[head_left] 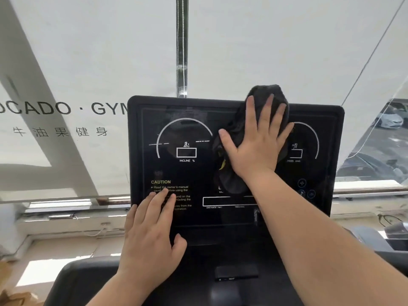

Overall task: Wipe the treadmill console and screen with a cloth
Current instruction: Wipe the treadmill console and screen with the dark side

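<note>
The cloth [240, 138], dark and bunched, lay flat against the upper middle of the treadmill screen [189, 173], between the two arc-shaped dials; its top edge rose just above the upper rim of the screen and its lower end hung toward the long outlined display box. The right hand [256, 142] was pressed palm-down onto the cloth with fingers spread and extended upward, thumb pointing left, holding the fabric against the glass rather than pinching it. The screen was black and unlit, with an "INCLINE %" gauge on the left, a partly covered speed gauge on the right, a "CAUTION" text block at lower left, and small round touch icons at lower right. The left hand [152, 230] rested open and flat on the lower left corner of the screen, fingers loosely spread over the caution text, holding nothing. Below the screen, the treadmill console [88, 281] extended toward the camera as a dark moulded surface; a small flat black device [236, 272] lay on it near the centre. Behind the screen hung a white roller blind [88, 62] printed with "GYM" lettering, with a bead chain [182, 45] hanging down at the centre. Parked cars [388, 120] were visible through the window on the right.
</note>
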Motion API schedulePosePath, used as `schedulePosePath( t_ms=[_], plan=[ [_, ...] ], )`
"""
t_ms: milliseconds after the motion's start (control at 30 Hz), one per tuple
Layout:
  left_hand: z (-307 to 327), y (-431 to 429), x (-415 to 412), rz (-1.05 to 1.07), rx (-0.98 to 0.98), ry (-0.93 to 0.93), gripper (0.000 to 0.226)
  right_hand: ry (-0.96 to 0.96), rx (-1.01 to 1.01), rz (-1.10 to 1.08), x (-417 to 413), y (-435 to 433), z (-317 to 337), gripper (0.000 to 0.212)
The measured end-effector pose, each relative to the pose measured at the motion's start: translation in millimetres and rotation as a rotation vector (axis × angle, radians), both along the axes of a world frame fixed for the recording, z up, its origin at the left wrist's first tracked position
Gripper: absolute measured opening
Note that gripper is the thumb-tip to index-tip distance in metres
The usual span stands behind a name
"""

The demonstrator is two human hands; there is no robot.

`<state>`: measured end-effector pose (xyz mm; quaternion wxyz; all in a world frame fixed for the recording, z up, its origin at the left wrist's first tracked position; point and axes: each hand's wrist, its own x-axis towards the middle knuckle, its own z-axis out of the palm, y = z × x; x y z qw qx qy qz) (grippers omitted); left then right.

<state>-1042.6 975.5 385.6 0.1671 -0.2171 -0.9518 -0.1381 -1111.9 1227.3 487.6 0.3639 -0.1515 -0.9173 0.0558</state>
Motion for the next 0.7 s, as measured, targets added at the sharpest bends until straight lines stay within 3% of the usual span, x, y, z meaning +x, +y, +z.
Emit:
schedulePosePath(
  t_ms=[167,367,500,700],
  plan=[
    [1,12,4,0.067,0.049,0.022,0.074,-0.064,0.413,0.349,2,-43,-23,0.082],
    [4,31,9,0.181,0.017,-0.027,0.078,-0.072,0.555,0.46,44,18,-87,0.084],
    [4,42,15,0.239,0.009,-0.039,0.084,-0.059,0.417,0.289,60,82,-84,0.086],
    [1,57,23,0.173,-0.013,0.013,0.085,0.016,-0.08,-0.042,35,101,-18,0.09]
  ],
)
